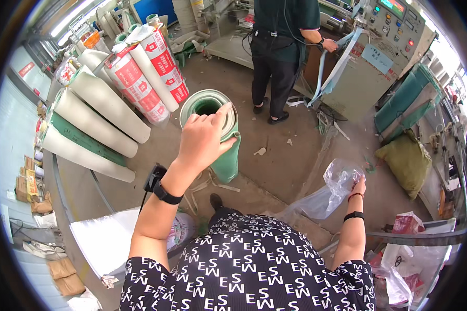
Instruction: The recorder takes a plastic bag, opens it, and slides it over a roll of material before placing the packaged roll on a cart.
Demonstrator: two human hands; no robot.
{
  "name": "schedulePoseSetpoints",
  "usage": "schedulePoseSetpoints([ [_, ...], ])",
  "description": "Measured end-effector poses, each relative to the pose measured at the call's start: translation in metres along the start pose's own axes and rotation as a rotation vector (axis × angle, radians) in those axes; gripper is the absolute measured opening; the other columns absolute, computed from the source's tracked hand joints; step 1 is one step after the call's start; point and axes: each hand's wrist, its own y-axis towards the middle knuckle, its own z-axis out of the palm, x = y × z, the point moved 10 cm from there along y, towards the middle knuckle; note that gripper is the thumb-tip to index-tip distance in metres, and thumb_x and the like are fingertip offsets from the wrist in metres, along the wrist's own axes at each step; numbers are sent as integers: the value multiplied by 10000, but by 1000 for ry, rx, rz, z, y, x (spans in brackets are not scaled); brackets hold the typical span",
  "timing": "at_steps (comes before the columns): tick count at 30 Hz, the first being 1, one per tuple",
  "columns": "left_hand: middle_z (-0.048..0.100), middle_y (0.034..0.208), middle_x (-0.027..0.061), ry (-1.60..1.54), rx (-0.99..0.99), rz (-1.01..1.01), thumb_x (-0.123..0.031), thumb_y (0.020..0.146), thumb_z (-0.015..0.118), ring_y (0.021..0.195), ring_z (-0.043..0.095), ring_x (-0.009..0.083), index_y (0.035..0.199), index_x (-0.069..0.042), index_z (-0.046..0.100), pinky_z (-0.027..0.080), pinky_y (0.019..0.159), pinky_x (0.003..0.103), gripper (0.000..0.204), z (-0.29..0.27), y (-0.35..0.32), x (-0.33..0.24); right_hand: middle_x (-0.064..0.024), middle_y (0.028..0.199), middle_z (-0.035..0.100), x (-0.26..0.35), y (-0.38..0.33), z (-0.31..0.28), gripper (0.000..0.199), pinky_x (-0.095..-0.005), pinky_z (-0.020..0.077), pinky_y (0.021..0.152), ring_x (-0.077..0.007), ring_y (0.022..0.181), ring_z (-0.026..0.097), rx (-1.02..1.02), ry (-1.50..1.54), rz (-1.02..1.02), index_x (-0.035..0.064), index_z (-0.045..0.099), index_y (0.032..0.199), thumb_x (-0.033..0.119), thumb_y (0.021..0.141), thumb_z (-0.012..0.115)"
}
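An upright roll of green and whitish sheet (228,160) stands on the floor in front of me, its coiled end facing up. My left hand (201,139) grips its upper rim, with the index finger across the coils and the thumb along the outer side. Out to the right, my right hand (359,185) is closed on a crumpled clear plastic bag (324,194), which trails down toward my body. That hand's fingers are partly hidden by the plastic.
Several whitish rolls (96,122) and red-and-white wrapped rolls (140,85) lean at the left. Ahead, another person (277,52) stands at a machine with a control panel (384,57). An olive sack (407,160) and green rolls (404,101) are at the right, near a metal rail (420,238).
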Motion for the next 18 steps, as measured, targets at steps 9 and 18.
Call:
schedulePoseSetpoints([
  [9, 611, 716, 24, -80, -130, 42, -179, 705, 747, 610, 571, 210, 1104, -157, 599, 437, 614, 330, 427, -41, -18, -67, 86, 630, 369, 137, -174, 180, 427, -211, 266, 496, -39, 560, 307, 568, -63, -308, 113, 688, 1124, 378, 977, 388],
  [18, 539, 684, -26, -414, 167, 460, -303, 802, 699, 628, 547, 163, 1098, -137, 640, 449, 642, 298, 345, -31, -86, -139, -48, 1033, 632, 118, -509, 274, 502, -266, 439, 887, -114, 958, 569, 1840, -232, -313, -24, 526, 1286, 356, 1025, 329],
])
